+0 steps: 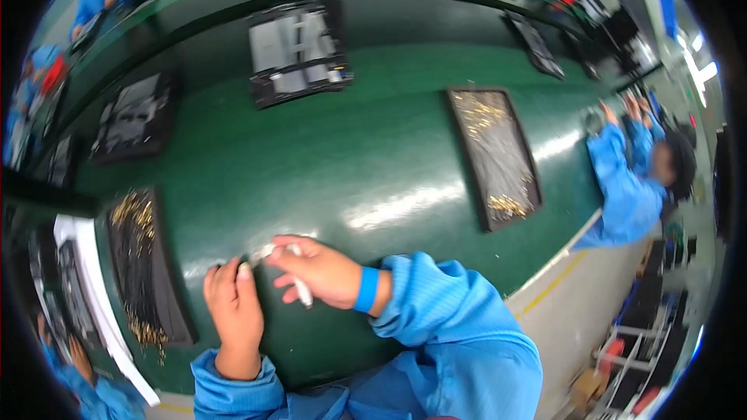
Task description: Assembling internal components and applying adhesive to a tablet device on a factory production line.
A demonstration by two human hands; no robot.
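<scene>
My right hand (327, 274), with a blue band at the wrist, is closed around a slim white pen-like tool (303, 289). Its exact kind does not show. Just left of it, my left hand (236, 299) has its fingers bent and its thumb pressed to the forefinger. Whatever it pinches is too small and blurred to name. A small pale, shiny bit (262, 253) shows between the two hands, close to the fingertips. Both hands are low over the green table (311, 163), near its front edge.
A dark tray (173, 295) of thin black cables with gold ends lies at left; another tray (489, 222) of grey cables at right. Farther back are black trays of grey parts (299, 50) (136, 117). A co-worker (634, 179) in blue sits at right; others work around.
</scene>
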